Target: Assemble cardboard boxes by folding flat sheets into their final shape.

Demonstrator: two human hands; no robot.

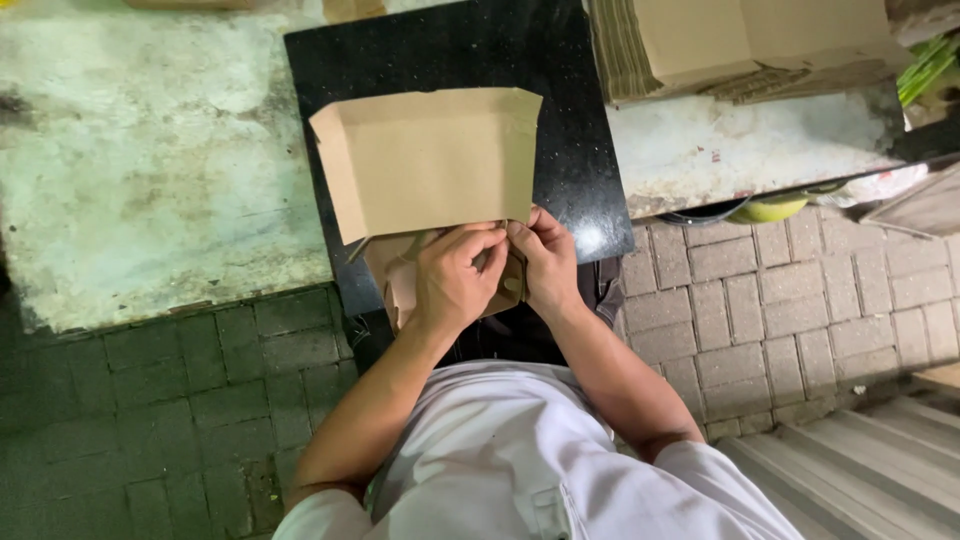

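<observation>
Folding a brown paper sheet at the near edge of a black slab.

I see the worn, pale concrete table [150,150] carrying a polished black stone slab [450,60]; on it lies the flat brown paper sheet with folded side flaps [430,160], its lower part hanging over the slab's near edge. My left hand [452,280] and right hand [545,262] both pinch that lower fold closed. I judge the overhang could crease crookedly or tear if the pinch pulls unevenly, since nothing supports it underneath.
</observation>
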